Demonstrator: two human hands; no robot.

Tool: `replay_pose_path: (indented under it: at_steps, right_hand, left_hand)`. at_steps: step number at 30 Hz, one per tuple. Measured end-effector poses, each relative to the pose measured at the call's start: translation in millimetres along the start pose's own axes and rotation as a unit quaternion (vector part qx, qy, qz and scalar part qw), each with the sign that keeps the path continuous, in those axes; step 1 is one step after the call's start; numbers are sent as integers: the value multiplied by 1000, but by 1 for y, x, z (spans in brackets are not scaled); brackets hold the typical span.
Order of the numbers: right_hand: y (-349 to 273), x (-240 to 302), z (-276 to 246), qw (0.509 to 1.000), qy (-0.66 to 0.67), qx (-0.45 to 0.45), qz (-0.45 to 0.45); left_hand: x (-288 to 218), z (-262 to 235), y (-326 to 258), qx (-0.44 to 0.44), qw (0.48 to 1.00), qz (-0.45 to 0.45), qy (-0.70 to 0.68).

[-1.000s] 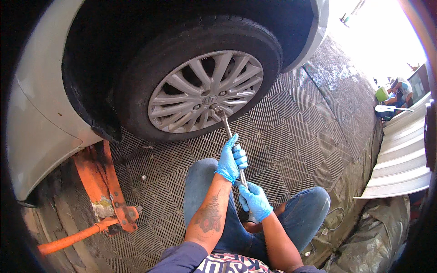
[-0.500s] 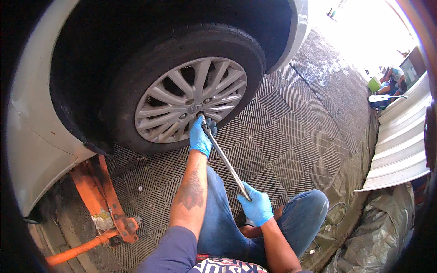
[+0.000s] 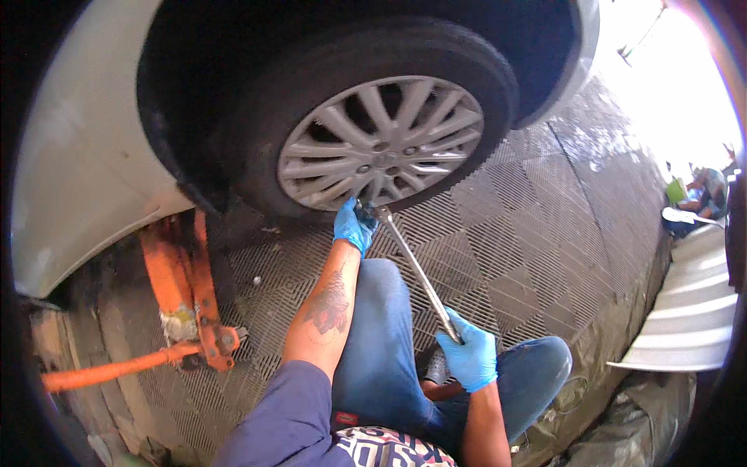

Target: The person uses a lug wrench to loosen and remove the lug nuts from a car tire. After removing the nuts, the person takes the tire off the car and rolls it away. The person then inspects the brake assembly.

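Note:
A long chrome socket wrench (image 3: pixel 420 272) slants from the lower part of the wheel (image 3: pixel 381 144) down toward my lap. My left hand (image 3: pixel 355 226), in a blue glove, closes round its socket end just in front of the lower spokes. That end appears to be off the lug nuts, though my fingers partly hide it. Lower right, my right hand (image 3: pixel 471 352), also gloved in blue, wraps the handle's end. Several lug nuts (image 3: pixel 363 168) show round the hub of the silver multi-spoke rim, inside a black tyre (image 3: pixel 261 167).
An orange jack (image 3: pixel 173 272) with a long bar stands under the white car body (image 3: pixel 85 179) at left. Ribbed tiles (image 3: pixel 513 241) cover the floor. A white corrugated panel (image 3: pixel 685 311) and a dark tarp (image 3: pixel 638 420) lie at right; another person (image 3: pixel 710 191) is far right.
The wrench's socket end has come away from the hub, with my left hand still round it. My right hand keeps its hold on the handle. The whole view has shifted.

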State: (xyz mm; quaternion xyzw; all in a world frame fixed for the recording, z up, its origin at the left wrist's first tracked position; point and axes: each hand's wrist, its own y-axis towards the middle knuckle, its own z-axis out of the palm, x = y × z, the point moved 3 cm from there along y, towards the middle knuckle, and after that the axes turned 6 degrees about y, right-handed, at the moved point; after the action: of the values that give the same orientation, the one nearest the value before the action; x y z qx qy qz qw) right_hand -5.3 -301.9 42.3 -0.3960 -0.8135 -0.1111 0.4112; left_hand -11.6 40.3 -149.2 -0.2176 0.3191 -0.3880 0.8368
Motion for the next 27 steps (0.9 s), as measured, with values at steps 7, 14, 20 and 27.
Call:
replay_pose_path:
  at_steps: [7,14,20,27]
  right_hand:
    - [3,2,4,998,58,-7,12]
    - [11,10,-8,986,157,-46,37]
    - [7,26,-22,982,173,-73,31]
    - [12,29,-14,968,234,-87,30]
  left_hand:
    - [-81,-204,-40,-204,942,93,248]
    - [-157,-354,-75,-365,925,51,91]
    - [-123,-151,-105,-112,984,77,114]
    - [-16,93,-130,255,955,-52,140]
